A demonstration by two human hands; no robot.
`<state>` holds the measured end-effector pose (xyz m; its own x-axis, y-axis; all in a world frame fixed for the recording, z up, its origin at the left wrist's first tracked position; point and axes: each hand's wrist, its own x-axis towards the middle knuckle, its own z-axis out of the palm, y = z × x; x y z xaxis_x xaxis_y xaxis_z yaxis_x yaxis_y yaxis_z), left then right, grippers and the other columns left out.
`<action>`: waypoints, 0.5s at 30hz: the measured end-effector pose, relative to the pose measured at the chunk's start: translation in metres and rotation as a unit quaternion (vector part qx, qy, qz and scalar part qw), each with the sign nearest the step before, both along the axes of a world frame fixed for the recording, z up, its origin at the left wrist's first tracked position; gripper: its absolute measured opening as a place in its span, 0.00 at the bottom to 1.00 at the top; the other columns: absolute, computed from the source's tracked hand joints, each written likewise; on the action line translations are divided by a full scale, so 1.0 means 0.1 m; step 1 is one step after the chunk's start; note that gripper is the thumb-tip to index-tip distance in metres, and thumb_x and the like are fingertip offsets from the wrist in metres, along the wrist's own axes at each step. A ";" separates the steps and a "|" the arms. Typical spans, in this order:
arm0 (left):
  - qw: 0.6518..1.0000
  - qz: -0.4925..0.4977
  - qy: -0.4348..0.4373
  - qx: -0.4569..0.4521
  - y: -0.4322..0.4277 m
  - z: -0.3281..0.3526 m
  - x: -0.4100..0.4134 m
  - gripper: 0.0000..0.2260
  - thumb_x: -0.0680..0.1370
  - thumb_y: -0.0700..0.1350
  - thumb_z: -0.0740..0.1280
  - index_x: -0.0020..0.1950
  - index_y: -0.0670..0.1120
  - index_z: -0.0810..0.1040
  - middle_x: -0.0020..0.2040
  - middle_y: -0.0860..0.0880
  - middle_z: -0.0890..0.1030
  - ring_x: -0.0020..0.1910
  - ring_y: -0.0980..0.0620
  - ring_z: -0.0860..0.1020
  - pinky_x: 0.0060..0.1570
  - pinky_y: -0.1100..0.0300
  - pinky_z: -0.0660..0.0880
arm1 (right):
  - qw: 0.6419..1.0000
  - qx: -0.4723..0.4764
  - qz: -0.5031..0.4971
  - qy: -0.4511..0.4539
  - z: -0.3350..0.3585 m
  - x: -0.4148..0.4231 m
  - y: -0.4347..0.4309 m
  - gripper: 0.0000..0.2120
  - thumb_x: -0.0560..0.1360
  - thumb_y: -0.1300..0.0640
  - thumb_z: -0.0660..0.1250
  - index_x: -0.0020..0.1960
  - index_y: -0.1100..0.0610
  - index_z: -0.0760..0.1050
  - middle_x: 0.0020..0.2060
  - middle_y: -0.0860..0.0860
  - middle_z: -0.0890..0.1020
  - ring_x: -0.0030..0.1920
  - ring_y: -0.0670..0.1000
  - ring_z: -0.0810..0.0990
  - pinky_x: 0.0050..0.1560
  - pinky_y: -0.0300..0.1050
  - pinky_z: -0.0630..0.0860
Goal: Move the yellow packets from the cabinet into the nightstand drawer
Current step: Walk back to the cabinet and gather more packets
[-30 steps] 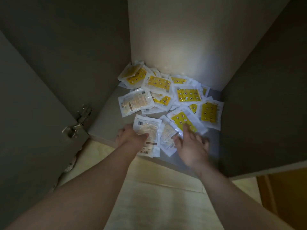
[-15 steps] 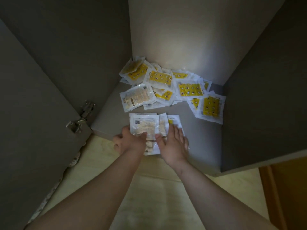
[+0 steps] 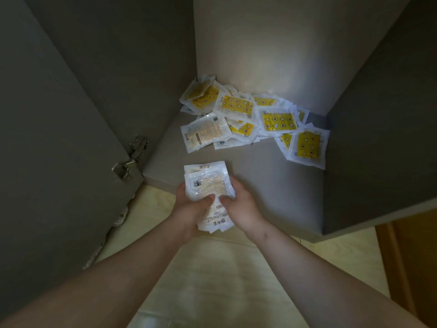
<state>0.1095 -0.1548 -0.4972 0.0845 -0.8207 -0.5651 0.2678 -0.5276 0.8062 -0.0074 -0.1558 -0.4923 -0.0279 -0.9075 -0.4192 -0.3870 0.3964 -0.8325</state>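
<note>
At cabinet shelf (image 3: 272,185) edge, left hand (image 3: 189,207), right hand (image 3: 241,207) both gripping packet stack (image 3: 208,183)

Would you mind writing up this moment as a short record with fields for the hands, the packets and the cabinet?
left hand: grips the held stack from the left
right hand: grips the same stack from the right
held stack: several packets, printed backs up, over the shelf's front edge
loose pile: yellow packets scattered at the back of the cabinet shelf
cabinet door: open, at left
nightstand drawer: not in view
</note>
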 end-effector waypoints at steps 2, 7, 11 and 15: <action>0.999 -0.037 0.002 -0.007 0.01 0.00 0.06 0.20 0.74 0.32 0.68 0.64 0.43 0.71 0.56 0.43 0.81 0.51 0.44 0.81 0.43 0.50 0.81 | 0.998 0.007 -0.036 -0.045 0.03 -0.02 0.01 0.16 0.74 0.63 0.65 0.58 0.48 0.75 0.49 0.48 0.82 0.51 0.52 0.82 0.57 0.54 0.77; 0.992 -0.111 0.043 -0.047 0.03 0.09 0.13 0.17 0.76 0.32 0.65 0.64 0.40 0.73 0.58 0.40 0.81 0.55 0.42 0.80 0.50 0.50 0.80 | 0.994 -0.001 -0.060 -0.092 0.13 -0.01 0.06 0.13 0.70 0.60 0.72 0.51 0.47 0.75 0.48 0.48 0.82 0.49 0.51 0.82 0.54 0.53 0.79; 0.985 -0.145 0.085 -0.037 0.04 0.13 0.16 0.16 0.78 0.36 0.63 0.65 0.45 0.73 0.59 0.43 0.81 0.55 0.45 0.81 0.50 0.49 0.80 | 0.996 -0.024 -0.071 -0.036 0.00 -0.02 0.03 0.31 0.55 0.37 0.75 0.57 0.40 0.74 0.57 0.49 0.79 0.57 0.53 0.79 0.57 0.55 0.77; 0.984 -0.126 0.124 -0.003 0.02 0.14 0.16 0.14 0.79 0.37 0.62 0.63 0.48 0.74 0.56 0.45 0.82 0.50 0.47 0.82 0.43 0.51 0.81 | 0.986 -0.012 -0.093 -0.140 0.19 -0.07 0.03 0.23 0.67 0.58 0.75 0.61 0.53 0.74 0.53 0.53 0.82 0.46 0.50 0.83 0.42 0.43 0.80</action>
<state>0.1258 -0.1530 -0.4830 -0.2630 -0.8012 -0.5375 0.3184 -0.5980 0.7356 -0.0141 -0.1524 -0.4730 -0.0811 -0.9069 -0.4134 -0.0633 0.4186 -0.9060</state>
